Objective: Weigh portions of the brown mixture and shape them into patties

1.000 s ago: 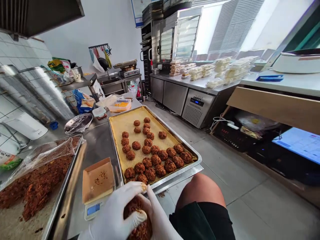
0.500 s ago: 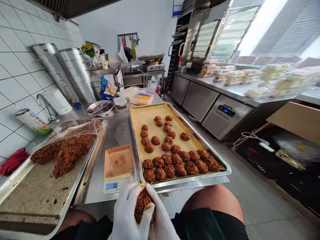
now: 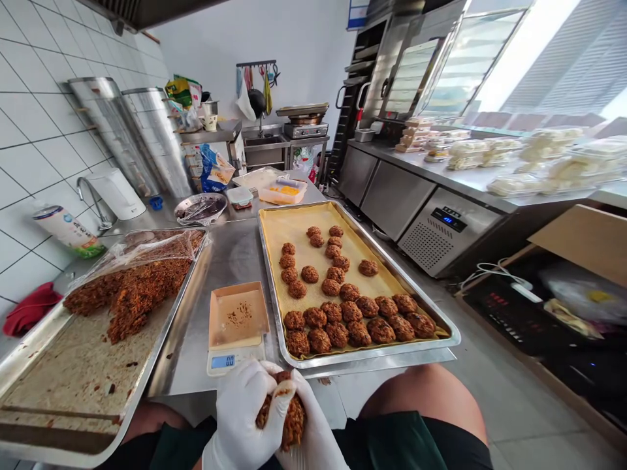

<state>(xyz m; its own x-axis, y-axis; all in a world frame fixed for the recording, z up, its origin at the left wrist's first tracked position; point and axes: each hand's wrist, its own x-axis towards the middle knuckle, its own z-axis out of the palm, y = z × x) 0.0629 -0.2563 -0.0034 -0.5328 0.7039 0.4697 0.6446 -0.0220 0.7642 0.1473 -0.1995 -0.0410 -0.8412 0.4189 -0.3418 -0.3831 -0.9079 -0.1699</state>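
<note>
Between my two white-gloved hands is a lump of brown, shredded-looking mixture (image 3: 294, 421), low in front of the table edge. My left hand (image 3: 242, 411) wraps it from the left with the thumb across its front. From the right, my right hand (image 3: 316, 418) cups the same lump, its fingers partly hidden. Just beyond stands a digital scale (image 3: 221, 363) reading 0.0, with a crumb-strewn brown paper tray (image 3: 257, 323) on it. A lined baking tray (image 3: 323, 212) to the right carries many rounded balls of similar mixture. To the left, a metal tray (image 3: 59, 398) holds a loose heap of mixture (image 3: 142, 294) partly under plastic film.
Behind the scale are a film-covered bowl (image 3: 200, 209), a plastic tub with orange contents (image 3: 281, 191) and a blue bag (image 3: 215, 168). A steel counter fridge (image 3: 435, 228) with stacked clear boxes runs along the right. My knees are under the table edge.
My hands have shifted round the lump, and the left thumb now lies higher across it. The lump looks narrower at the top. The whole view has swung slightly left.
</note>
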